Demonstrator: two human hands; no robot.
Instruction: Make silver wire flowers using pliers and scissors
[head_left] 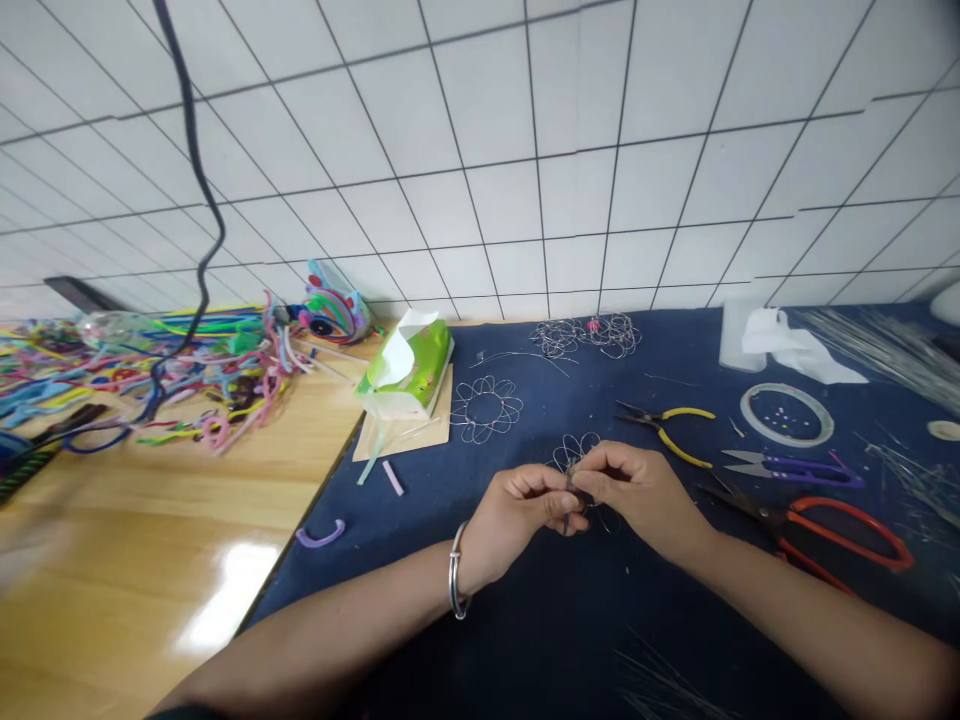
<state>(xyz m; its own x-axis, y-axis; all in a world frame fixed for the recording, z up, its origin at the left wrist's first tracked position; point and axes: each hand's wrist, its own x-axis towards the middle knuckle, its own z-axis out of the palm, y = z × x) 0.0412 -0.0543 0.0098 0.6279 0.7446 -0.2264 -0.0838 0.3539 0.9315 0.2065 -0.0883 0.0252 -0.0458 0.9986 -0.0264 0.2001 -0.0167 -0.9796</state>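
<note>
A slim, shiny silver bangle [454, 575] with a small raised collar circled the wrist of the left hand [517, 515], near six o'clock. A dark sleeve [187, 713] edged in between seven and eight o'clock. The right hand [634, 485] and its forearm [810, 615], toward four o'clock, were bare.

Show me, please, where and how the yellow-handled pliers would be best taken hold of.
Probably by both yellow handles, with the right hand coming down from above on their right: the pliers lie flat, dark nose pointing left, handles spread rightward, so a palm could close around both. The purple scissors lie close by the lower handle's end, so avoid sliding in low.
</note>
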